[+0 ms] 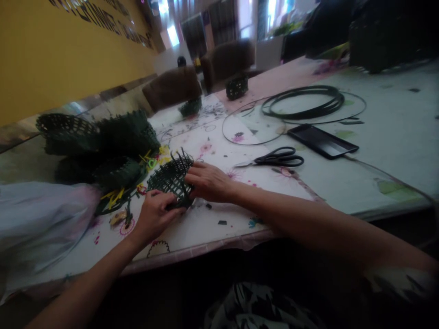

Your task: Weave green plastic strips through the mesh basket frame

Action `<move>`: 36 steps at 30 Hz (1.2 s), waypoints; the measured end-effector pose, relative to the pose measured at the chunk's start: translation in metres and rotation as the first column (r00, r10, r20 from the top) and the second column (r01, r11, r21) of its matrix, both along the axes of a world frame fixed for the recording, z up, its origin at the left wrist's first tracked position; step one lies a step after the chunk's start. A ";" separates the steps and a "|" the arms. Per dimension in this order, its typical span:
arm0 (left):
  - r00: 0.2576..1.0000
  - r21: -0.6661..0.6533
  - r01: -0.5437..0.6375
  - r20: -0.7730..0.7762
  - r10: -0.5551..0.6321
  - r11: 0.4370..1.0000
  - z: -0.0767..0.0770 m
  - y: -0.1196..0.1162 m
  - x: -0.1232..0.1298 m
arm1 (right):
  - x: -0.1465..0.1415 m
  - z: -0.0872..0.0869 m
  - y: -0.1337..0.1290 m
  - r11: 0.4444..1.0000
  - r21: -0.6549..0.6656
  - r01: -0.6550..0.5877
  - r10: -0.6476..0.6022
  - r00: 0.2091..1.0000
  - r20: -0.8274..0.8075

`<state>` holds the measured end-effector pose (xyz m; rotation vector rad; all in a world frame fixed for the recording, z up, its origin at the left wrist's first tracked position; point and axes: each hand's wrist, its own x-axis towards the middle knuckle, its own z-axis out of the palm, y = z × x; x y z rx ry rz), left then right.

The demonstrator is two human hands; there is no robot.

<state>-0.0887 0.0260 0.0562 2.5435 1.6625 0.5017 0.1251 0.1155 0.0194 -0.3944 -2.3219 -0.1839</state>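
Observation:
A small dark green woven basket (169,176) with loose strip ends sticking up from its rim lies tilted on the patterned tablecloth. My left hand (157,212) grips its near left edge, thumb and fingers closing on the weave. On the right side, my right hand (207,182) holds the rim with its fingers curled over it. Black-handled scissors (281,157) rest on the cloth to the right of my right hand, away from both hands.
Several green woven baskets (125,137) are piled at the left, behind a whitish plastic bag (44,219). A phone (322,140) with a cable and a coil of green strip (305,109) lie at the right. Yellow scraps (115,198) are near the pile. Chairs (174,87) stand beyond.

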 end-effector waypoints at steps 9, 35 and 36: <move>0.713 0.123 -0.284 0.690 0.124 0.951 0.009 0.022 0.017 | 0.014 0.014 0.001 0.947 -0.318 -0.040 -0.141 0.840 -0.525; 0.601 0.226 -0.053 0.786 -0.149 0.973 -0.021 0.053 0.044 | 0.022 0.015 0.021 0.692 -0.682 -0.237 -0.202 0.843 -0.498; 0.635 0.214 -0.025 0.758 -0.150 0.976 -0.020 0.055 0.037 | 0.023 0.015 0.021 0.696 -0.678 -0.238 -0.192 0.847 -0.495</move>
